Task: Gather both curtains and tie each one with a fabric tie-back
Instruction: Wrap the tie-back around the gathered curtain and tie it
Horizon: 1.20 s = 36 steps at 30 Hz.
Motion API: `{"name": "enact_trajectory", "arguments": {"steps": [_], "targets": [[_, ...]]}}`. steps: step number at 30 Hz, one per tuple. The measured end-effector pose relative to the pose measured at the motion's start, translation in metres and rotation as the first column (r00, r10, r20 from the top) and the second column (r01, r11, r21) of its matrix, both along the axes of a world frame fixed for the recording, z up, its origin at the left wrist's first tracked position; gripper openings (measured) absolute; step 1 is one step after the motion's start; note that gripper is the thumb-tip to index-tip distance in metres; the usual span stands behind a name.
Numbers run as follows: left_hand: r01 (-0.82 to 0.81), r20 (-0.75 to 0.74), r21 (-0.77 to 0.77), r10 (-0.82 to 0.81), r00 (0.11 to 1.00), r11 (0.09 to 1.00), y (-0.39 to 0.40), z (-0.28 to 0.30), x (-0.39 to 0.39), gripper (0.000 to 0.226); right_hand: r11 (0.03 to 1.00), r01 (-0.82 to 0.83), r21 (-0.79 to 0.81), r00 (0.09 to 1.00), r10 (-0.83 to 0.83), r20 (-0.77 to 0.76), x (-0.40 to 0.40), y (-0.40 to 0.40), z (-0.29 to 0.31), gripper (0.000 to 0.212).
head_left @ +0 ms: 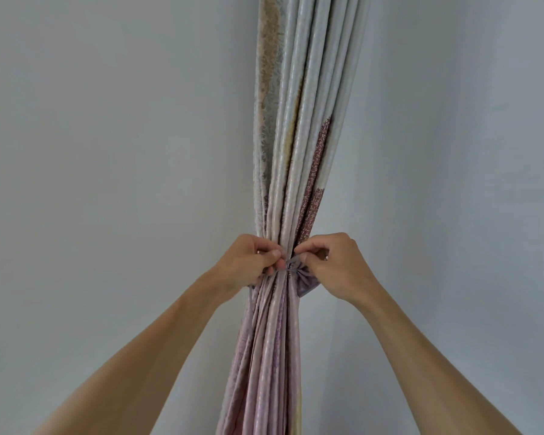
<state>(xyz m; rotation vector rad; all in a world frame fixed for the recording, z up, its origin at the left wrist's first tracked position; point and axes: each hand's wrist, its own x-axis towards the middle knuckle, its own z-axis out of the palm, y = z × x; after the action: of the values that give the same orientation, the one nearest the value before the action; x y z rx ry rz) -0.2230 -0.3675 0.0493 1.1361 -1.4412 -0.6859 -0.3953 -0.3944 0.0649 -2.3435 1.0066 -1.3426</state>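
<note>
We see the curtain (296,146) gathered into one bundle of folds in the corner between two grey walls (107,152). Our left hand (248,262) is curled tight, its fingers pinching the tie-back (303,279) on the left of the bundle. Our right hand (336,265) pinches the tie-back's mauve fabric on the right, where a loose end hangs just below the cinched waist.
</note>
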Motion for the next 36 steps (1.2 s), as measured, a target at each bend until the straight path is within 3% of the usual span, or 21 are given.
{"name": "enact_trajectory", "arguments": {"steps": [4,7,10,13,20,29,31,33,35,36], "targets": [[-0.001,0.246,-0.116,0.03,0.969,0.993,0.005,-0.001,-0.007,0.029,0.991,-0.121,0.061,0.993,0.122,-0.008,0.007,0.006,0.004,0.023],[0.051,0.32,-0.159,0.003,0.947,0.986,0.006,-0.001,-0.007,0.017,0.984,-0.169,0.06,0.986,0.168,0.017,0.01,0.005,0.008,0.02],[0.025,0.233,-0.143,0.009,0.972,0.989,0.003,-0.002,-0.004,0.026,0.983,-0.181,0.016,0.98,0.179,0.089,0.007,-0.001,0.005,0.018],[0.078,0.076,-0.043,-0.074,0.994,0.996,0.002,0.0,0.003,0.026,0.993,-0.114,-0.036,0.993,0.113,-0.039,0.007,-0.003,-0.002,0.014],[0.131,0.015,0.063,-0.132,0.991,0.989,0.003,0.005,0.013,0.006,0.991,-0.069,-0.119,0.98,0.045,-0.193,0.016,-0.002,0.002,0.016],[-0.02,0.04,0.036,0.019,0.999,0.999,0.009,0.02,0.024,0.011,0.981,-0.194,-0.002,0.981,0.194,0.021,0.03,-0.002,-0.017,0.016],[-0.035,0.116,-0.034,0.039,0.992,0.999,0.01,0.021,0.027,0.013,0.983,-0.184,0.016,0.979,0.182,0.096,0.033,-0.007,-0.02,0.017],[-0.085,0.346,-0.248,0.17,0.923,0.965,0.01,0.018,0.028,0.011,0.984,-0.177,0.018,0.973,0.172,0.152,0.036,-0.011,-0.021,0.02],[-0.072,0.548,-0.572,0.445,0.708,0.817,0.006,0.007,0.029,0.015,0.985,-0.174,0.022,0.972,0.168,0.167,0.04,-0.012,-0.021,0.025],[-0.046,0.544,-0.7,0.573,0.613,0.713,0.003,0.001,0.03,0.014,0.982,-0.185,0.037,0.968,0.175,0.18,0.042,-0.012,-0.021,0.027]]}}
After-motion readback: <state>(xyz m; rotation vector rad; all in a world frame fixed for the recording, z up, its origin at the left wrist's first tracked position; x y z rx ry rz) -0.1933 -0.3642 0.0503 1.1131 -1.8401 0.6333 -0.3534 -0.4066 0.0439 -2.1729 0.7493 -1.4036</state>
